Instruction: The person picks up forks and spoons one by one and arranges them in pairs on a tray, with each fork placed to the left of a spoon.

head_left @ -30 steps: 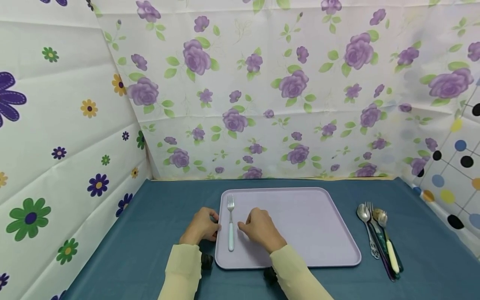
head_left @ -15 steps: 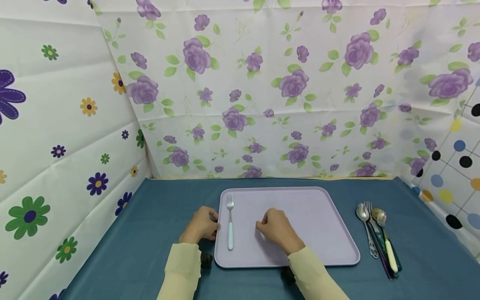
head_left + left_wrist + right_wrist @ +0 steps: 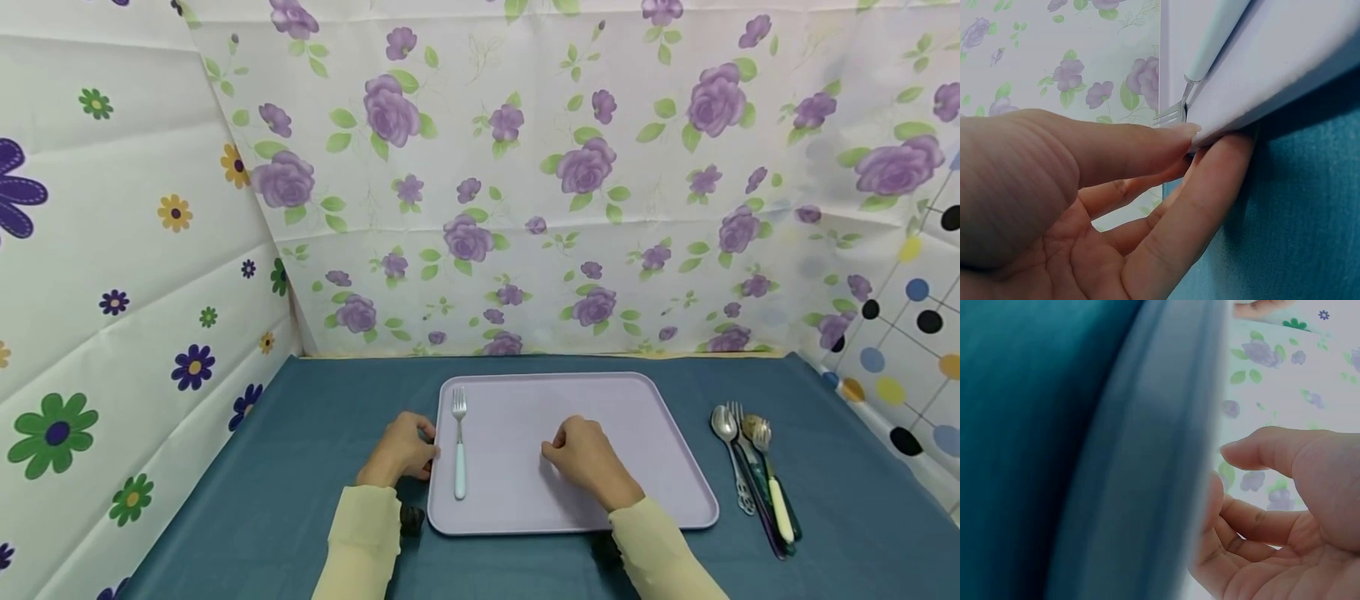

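Observation:
A pale lilac tray (image 3: pixel 525 467) lies on the teal tablecloth. At its left rim my left hand (image 3: pixel 402 450) pinches the edge, thumb (image 3: pixel 1141 150) on top and fingers beneath it in the left wrist view. Just inside that rim a fork (image 3: pixel 460 454) with a light blue handle lies lengthwise, tines to the back. My right hand (image 3: pixel 588 458) hovers over the middle of the tray with loosely curled fingers and nothing in its grasp. The right wrist view shows its thumb (image 3: pixel 1266 449) and index finger apart, the tray's edge large in front.
To the right of the tray lies a bunch of cutlery (image 3: pixel 757 479): a silver spoon (image 3: pixel 726 429), forks and other pieces with dark, green and cream handles. A flowered backdrop (image 3: pixel 525 183) rises behind the table, with patterned sheets on both sides.
My right hand has moved to the right, from beside the fork to the middle of the tray. The left hand stays at the tray's rim, and the fork lies where it was.

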A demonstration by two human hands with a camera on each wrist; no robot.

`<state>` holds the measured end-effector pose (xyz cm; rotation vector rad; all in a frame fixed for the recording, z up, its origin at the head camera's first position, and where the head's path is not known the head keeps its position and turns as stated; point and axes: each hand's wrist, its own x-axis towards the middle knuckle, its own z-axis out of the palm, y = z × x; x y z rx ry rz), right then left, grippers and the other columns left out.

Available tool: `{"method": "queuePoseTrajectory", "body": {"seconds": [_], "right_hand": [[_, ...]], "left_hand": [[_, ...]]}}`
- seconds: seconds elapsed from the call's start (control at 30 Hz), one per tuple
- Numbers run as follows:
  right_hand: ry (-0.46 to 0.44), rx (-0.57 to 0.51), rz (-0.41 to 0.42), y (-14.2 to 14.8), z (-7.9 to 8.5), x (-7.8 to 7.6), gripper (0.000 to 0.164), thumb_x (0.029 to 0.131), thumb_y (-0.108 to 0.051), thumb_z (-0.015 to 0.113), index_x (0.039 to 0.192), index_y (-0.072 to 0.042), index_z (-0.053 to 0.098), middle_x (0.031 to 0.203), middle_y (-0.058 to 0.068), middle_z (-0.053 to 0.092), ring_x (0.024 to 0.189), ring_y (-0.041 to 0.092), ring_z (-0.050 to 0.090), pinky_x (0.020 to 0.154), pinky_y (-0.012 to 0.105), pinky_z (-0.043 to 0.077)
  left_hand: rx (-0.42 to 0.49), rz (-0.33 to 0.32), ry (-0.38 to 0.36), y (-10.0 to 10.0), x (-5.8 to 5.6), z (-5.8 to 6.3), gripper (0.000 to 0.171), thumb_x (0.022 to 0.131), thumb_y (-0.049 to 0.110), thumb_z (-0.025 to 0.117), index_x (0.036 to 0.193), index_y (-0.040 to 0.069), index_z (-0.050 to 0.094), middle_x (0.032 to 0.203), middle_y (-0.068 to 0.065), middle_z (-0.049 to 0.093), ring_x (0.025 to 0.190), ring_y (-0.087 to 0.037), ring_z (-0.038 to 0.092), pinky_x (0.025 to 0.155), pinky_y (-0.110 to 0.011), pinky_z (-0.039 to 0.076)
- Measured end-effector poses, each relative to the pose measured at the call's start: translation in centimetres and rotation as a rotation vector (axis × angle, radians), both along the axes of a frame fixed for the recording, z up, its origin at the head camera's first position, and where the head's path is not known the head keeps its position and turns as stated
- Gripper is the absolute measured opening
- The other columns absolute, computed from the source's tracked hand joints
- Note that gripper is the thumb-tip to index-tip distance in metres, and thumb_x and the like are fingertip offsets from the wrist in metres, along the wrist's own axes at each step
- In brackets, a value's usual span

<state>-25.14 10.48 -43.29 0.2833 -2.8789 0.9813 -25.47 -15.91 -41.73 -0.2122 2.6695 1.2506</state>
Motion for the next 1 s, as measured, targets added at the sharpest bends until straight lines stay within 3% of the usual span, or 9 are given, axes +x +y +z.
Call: {"method": "queuePoseTrajectory", "body": {"seconds": [1.0], "right_hand": [[-0.042, 0.101, -0.106, 8.4, 0.0, 0.6, 0.022, 0.083, -0.018, 0.069, 0.065, -0.008, 0.062, 0.059, 0.002, 0.054, 0.052, 0.014, 0.048, 0.047, 0.029, 0.042]], "left_hand": [[-0.007, 0.012, -0.002, 0.1, -0.2, -0.2, 0.02, 0.085, -0.004, 0.066, 0.105, -0.003, 0.061, 0.081, -0.016, 0.06, 0.062, -0.021, 0.063, 0.056, -0.035, 0.059]]}}
